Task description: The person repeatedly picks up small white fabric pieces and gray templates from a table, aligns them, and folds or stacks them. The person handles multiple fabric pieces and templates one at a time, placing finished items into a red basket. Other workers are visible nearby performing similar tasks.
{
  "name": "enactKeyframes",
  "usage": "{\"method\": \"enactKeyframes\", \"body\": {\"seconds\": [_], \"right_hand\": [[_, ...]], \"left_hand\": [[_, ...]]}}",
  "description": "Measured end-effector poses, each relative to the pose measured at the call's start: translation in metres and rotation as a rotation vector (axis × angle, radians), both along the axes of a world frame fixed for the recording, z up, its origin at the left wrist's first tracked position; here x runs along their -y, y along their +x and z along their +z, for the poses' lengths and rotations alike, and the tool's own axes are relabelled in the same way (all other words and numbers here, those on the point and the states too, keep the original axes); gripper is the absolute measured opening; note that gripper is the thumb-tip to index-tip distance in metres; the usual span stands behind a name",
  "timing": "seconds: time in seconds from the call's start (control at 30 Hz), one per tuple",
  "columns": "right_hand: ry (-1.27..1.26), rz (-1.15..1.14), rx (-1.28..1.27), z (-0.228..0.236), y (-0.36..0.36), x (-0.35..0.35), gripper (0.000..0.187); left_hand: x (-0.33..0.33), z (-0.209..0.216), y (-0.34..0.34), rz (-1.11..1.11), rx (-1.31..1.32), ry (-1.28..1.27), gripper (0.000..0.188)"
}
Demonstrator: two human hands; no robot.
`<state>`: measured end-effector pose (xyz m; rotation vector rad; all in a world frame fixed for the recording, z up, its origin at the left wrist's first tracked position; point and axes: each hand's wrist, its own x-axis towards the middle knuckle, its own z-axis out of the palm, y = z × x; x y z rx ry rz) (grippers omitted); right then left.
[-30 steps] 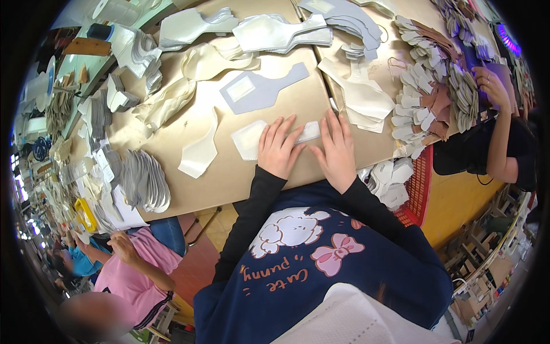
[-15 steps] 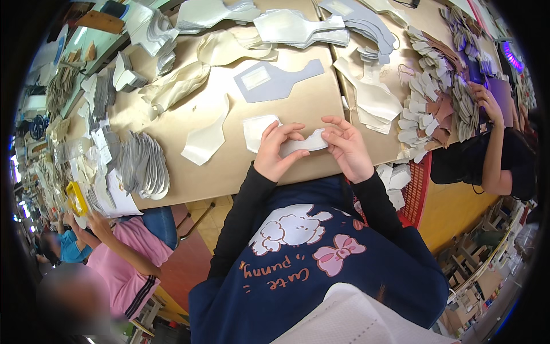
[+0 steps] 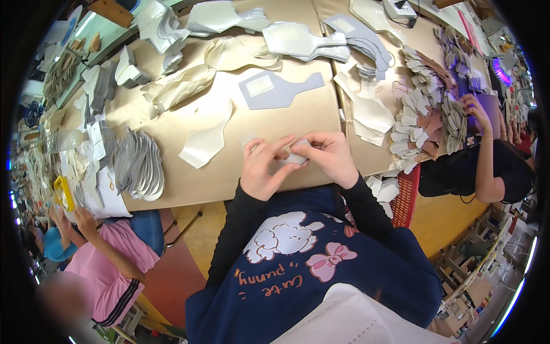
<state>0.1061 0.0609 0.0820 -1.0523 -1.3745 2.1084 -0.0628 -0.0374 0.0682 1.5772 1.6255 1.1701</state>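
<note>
Close together above the near edge of the table (image 3: 172, 186), my left hand (image 3: 264, 167) and my right hand (image 3: 327, 156) both pinch a small whitish cut piece (image 3: 295, 159). Fingers cover most of that piece, so its full outline is hidden. Beyond my hands lies a flat grey cut piece (image 3: 286, 97) with a pale rectangle on it. To the left of my left hand rests a cream, pointed cut piece (image 3: 207, 143). Another pale piece (image 3: 247, 139) peeks out behind my left fingers, mostly covered.
Stacks of cream pieces (image 3: 240, 54) and white pieces (image 3: 303, 41) line the far side. A fanned grey stack (image 3: 138, 166) sits at left. Piles of small pieces (image 3: 421, 106) and a red basket (image 3: 405, 195) are at right. Co-workers sit on both sides.
My hands have drawn closer together, and my right hand has shifted left along the small piece. Less of the piece shows between my fingers. The whole view has shifted slightly.
</note>
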Motion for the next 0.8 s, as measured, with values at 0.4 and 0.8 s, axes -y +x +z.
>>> {"method": "enactKeyframes", "body": {"seconds": [0.4,0.8], "right_hand": [[0.440,0.201,0.151,0.056,0.015,-0.030,0.014],[0.496,-0.284,0.037,0.039,0.018,-0.125,0.022]], "left_hand": [[-0.004,0.024,-0.021,-0.049,-0.151,0.017,0.041],[0.019,0.020,-0.090,0.483,-0.246,0.043,0.041]]}}
